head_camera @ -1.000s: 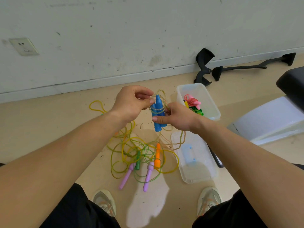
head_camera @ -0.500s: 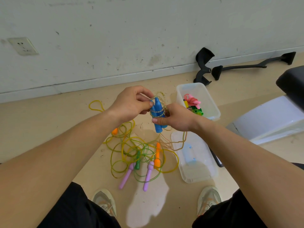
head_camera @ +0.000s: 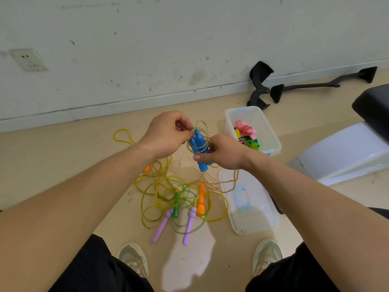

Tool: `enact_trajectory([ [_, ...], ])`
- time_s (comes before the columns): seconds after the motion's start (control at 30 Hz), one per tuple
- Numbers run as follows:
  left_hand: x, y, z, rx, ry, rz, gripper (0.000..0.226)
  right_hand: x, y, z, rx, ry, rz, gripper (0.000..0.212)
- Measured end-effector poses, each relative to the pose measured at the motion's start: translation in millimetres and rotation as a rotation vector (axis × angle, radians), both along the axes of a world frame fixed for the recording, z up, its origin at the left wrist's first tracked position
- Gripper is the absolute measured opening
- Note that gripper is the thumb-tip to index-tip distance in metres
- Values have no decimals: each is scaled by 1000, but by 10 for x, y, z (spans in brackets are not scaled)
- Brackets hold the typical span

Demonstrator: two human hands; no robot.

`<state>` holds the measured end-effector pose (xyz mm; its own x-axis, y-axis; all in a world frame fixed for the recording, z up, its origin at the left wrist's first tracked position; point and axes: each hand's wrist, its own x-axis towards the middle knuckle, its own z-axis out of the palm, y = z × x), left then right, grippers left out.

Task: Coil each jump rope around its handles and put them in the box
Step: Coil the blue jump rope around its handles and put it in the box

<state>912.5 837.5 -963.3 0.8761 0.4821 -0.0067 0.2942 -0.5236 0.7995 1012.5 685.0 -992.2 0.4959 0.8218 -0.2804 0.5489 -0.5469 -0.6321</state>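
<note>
- Blue handles (head_camera: 200, 147), paired side by side, stand nearly upright in the air above the floor (head_camera: 63, 165), narrow ends up, butt ends down.
- Clear rope (head_camera: 197, 145) loops around their middle; a loose loop rises above the tips, and the tail drops toward the lid (head_camera: 252, 207) below.
- Right hand (head_camera: 223, 152) grips the handles from their right side, thumb across the front, fingers closed around them.
- Left hand (head_camera: 168, 133) sits at the upper left, thumb and forefinger pinching the rope at the handle tips.
- Box (head_camera: 271, 131) stands just right of the right hand, open, with coiled ropes inside; its far corner is near the wall.
- Tangled ropes (head_camera: 174, 192) with purple, orange and green handles lie on the floor beneath both hands, between the shoes and the wall.
</note>
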Motion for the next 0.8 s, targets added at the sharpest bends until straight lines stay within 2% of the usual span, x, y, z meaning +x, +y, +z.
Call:
enact_trajectory([
  [0.3, -8, 19, 73, -155, 131, -171, 13, -17, -13, 30, -55, 5, 26, 44],
  [0.4, -22, 9, 78, -179, 176, -223, 22, -43, -2, 48, -76, 1, 57, 43],
  [0.47, -30, 5, 58, -172, 157, -212, 25, -60, 9, 48, -85, -11, 71, 44],
  [0.6, -34, 15, 10, -188, 142, -214, 11, -68, 4, 31, -91, -13, 68, 47],
  [0.8, -26, 39, -56, -267, 143, -184, 9, -38, -24, -1, -75, -27, 26, 53],
])
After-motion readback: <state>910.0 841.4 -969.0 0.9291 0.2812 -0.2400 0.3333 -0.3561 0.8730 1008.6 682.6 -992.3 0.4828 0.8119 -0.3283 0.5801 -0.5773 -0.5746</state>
